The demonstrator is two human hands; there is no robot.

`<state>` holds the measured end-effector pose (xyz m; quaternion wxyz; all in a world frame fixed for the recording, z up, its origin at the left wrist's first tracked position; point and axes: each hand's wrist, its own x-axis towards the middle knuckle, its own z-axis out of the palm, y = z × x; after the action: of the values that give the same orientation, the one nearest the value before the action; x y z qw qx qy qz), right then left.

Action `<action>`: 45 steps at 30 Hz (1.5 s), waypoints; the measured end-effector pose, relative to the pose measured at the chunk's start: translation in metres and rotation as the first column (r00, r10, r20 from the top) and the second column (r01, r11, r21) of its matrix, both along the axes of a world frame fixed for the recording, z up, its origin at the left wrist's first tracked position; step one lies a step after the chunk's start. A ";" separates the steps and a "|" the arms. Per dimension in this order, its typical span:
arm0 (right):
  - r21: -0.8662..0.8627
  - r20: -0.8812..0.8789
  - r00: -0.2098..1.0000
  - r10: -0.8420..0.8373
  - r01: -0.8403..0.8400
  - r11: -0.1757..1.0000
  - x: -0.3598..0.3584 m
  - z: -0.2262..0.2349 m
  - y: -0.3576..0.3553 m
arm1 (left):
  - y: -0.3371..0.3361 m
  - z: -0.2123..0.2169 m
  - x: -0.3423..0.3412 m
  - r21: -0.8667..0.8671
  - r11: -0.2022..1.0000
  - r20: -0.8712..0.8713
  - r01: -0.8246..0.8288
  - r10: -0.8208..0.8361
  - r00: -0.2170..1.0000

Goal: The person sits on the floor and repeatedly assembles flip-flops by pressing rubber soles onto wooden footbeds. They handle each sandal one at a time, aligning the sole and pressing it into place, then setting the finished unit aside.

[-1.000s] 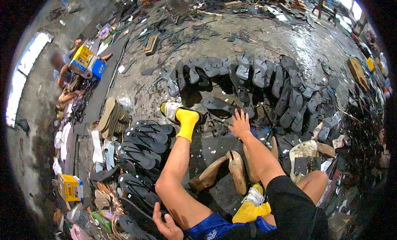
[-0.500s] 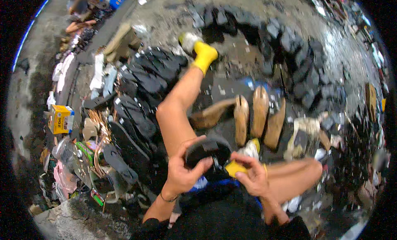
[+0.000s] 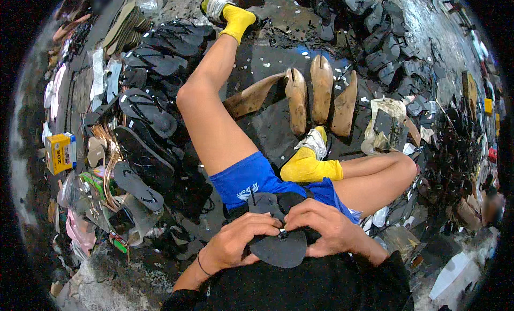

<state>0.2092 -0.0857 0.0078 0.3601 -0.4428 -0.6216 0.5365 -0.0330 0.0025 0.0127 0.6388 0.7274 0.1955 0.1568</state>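
Close over my lap, both hands grip a black flip-flop (image 3: 281,250). The fingers of my left hand (image 3: 235,238) curl over its left side, with the thumb tucked low along the edge. From the other side, my right hand (image 3: 329,228) pinches it, its fingertips almost meeting the left ones at the middle. A small pale, shiny bit (image 3: 282,232) shows between the fingertips; what it is I cannot make out. Beyond my blue shorts lie several wooden shoe lasts (image 3: 321,88) on a dark mat.
Black flip-flops (image 3: 155,59) lie heaped to the left, near a yellow box (image 3: 60,153) and a bundle of copper-coloured strands (image 3: 110,177). Dark blocky pieces (image 3: 383,40) line the far right. A stained cloth (image 3: 388,115) lies right of the lasts. My legs stretch across the middle.
My hands have drawn nearer my body and closer together on the flip-flop. The yellow piece in my right hand no longer shows. My view has shifted.
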 end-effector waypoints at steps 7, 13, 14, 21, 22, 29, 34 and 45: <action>-0.061 -0.109 0.991 0.079 -0.086 0.994 -0.007 -0.023 0.002 | 0.000 0.001 0.004 0.007 1.000 -0.086 -0.031 0.031 0.996; -0.452 -0.459 0.755 -0.469 0.256 0.855 -0.006 -0.121 0.122 | 0.025 -0.017 0.011 0.006 0.663 -0.242 -0.748 0.727 0.643; -0.559 -0.291 0.664 -0.689 0.467 0.685 -0.016 -0.151 0.155 | 0.033 -0.027 0.012 -0.116 0.518 -0.245 -0.847 0.812 0.530; -0.583 0.560 0.603 -0.568 0.774 0.246 -0.066 -0.294 0.229 | 0.016 -0.083 0.032 -0.879 0.351 -0.151 -0.323 0.438 0.886; -0.569 0.454 0.558 -0.694 0.781 0.256 -0.065 -0.298 0.230 | 0.011 -0.087 0.036 -0.905 0.343 -0.100 -0.252 0.405 0.909; -0.857 -0.134 0.394 -0.909 0.415 0.306 -0.017 -0.247 0.215 | 0.038 -0.113 0.035 -0.836 0.428 -0.013 -0.344 0.611 0.791; -0.625 -0.463 0.465 -0.754 0.432 0.650 0.026 -0.136 0.105 | 0.046 -0.136 0.036 -0.812 0.375 -0.035 -0.448 0.734 0.679; -0.134 0.438 0.845 -0.307 0.399 0.907 -0.034 0.010 0.002 | 0.014 -0.147 0.041 -0.914 0.274 -0.031 -0.301 0.690 0.723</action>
<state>0.1749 -0.0841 0.0182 0.2644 -0.6889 -0.5267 0.4220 0.0076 0.0168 -0.1347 0.8537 0.1449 0.3423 0.3647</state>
